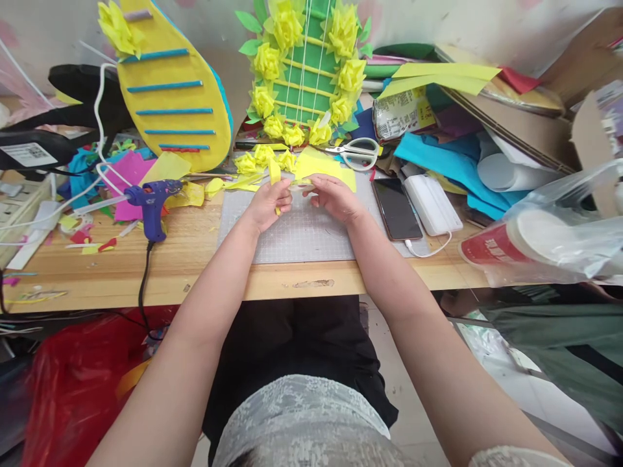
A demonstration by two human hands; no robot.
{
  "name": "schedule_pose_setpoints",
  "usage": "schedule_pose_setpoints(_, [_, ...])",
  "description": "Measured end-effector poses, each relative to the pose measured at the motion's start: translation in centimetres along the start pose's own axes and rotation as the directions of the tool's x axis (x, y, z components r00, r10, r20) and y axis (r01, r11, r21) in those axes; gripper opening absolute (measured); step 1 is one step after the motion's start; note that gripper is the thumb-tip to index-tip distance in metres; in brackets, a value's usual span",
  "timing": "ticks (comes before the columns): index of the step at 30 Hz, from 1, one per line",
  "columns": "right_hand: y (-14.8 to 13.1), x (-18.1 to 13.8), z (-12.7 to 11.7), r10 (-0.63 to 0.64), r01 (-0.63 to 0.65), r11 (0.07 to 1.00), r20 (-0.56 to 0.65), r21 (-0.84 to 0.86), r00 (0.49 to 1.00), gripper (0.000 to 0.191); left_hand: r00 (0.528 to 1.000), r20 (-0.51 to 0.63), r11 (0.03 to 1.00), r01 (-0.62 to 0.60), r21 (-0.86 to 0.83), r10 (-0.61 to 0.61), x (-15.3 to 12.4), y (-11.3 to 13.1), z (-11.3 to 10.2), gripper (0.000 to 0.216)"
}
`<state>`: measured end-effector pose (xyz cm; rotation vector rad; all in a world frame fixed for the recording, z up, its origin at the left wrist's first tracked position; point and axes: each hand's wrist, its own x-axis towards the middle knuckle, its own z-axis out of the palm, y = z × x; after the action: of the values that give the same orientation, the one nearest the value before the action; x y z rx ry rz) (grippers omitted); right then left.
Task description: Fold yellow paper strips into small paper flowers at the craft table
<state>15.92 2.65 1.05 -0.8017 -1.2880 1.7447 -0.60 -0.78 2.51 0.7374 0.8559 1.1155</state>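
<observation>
Above the grey cutting mat point(311, 241), my left hand point(267, 207) is closed on a yellow paper strip point(274, 172), one end of which stands up past the fingers. My right hand point(337, 197) faces it with curled fingers, pinching a thin yellowish piece that spans the small gap between the hands and seems part of the same strip. Just behind lie several small yellow paper flowers point(264, 155) and a flat yellow sheet point(331, 170). Scissors with pale handles point(361, 154) rest beyond the sheet, to the right.
A blue glue gun point(152, 206) stands at left among paper scraps. Behind are a yellow board with blue bars point(170, 97) and a green flower-edged board point(304, 78). At right lie a phone point(396, 209), a white power bank point(433, 204) and a bagged cup point(506, 243).
</observation>
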Motion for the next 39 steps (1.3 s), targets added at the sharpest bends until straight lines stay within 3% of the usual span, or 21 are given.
schedule_pose_setpoints(3, [-0.1,0.0,0.1,0.001,-0.002,1.0,0.008,0.011,1.0,0.048,1.0,-0.002,1.0,0.015,0.0,-0.015,0.2,0.0,-0.2,0.037])
schedule_pose_setpoints(10, [0.5,0.5,-0.2,-0.023,0.019,0.989,-0.031,-0.144,0.999,0.049,0.989,-0.117,0.948,-0.044,0.315,0.085,0.3,-0.6,-0.2,0.027])
schedule_pose_setpoints(16, [0.8,0.7,0.0,-0.128,0.117,0.957,-0.023,-0.264,0.992,0.054,0.996,-0.067,0.963,-0.045,0.264,0.065,0.2,-0.4,-0.2,0.02])
schedule_pose_setpoints(23, [0.9,0.6,0.3,-0.415,0.33,0.771,-0.037,-0.545,0.909,0.048,0.999,-0.019,0.981,0.039,0.19,-0.036,0.0,-0.2,-0.2,0.008])
schedule_pose_setpoints(28, [0.9,0.7,0.1,-0.311,0.295,0.878,0.019,-0.378,0.95,0.05,0.999,0.038,1.0,-0.01,0.029,0.009,0.1,0.0,-0.4,0.012])
schedule_pose_setpoints(31, [1.0,0.7,0.0,-0.249,0.247,0.915,0.034,-0.318,0.968,0.046,0.998,0.063,0.999,-0.027,0.03,0.026,0.1,0.0,-0.5,0.015])
schedule_pose_setpoints(35, [1.1,0.8,-0.2,-0.279,0.271,0.893,0.029,-0.359,0.96,0.045,0.998,0.038,0.993,-0.052,0.106,0.049,0.1,-0.1,-0.6,0.018])
schedule_pose_setpoints(39, [1.3,1.0,-0.5,-0.387,0.372,0.785,0.078,-0.495,0.919,0.044,0.997,0.002,0.978,-0.072,0.196,0.073,0.2,-0.4,-0.6,0.018])
